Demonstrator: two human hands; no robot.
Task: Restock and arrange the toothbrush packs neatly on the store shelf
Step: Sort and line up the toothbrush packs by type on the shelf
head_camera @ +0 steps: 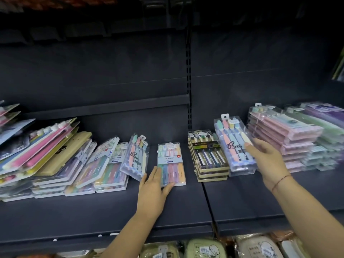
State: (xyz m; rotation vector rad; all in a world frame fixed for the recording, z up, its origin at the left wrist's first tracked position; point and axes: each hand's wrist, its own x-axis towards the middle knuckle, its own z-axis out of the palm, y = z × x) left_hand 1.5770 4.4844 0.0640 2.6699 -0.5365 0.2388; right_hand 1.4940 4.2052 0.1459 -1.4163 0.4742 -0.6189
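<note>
The person is reaching both bare arms into the dark shelf (111,211). The left hand (153,189) is lying released and flat, fingers straight, on the near left corner of a flat pastel pack (173,161), with the thumb running along the pack's near edge and nothing being gripped. That pack is lying alone on the shelf board near the middle. Just left of the hand a tilted clear pack (135,157) is leaning on a slumped row of packs (104,164), and I cannot tell whether the fingers are touching it. Farther left a tall, untidy pile (46,155) is sloping the same way. Right of the pastel pack a black-and-gold stack (208,159) is sitting square. Just beyond it the right hand (268,161), a thin bracelet (281,180) circling its wrist, is stretching out with straight fingers laid against the right edge of a clear pack marked BIG (234,146). It is touching that pack rather than clutching it. The pack is resting on top of a short stack of like packs. Pink packs (283,135) are standing piled at the far right, with green packs (320,131) and purple packs (327,110) behind them. Pale pouches (204,246) are showing on the shelf below.
</note>
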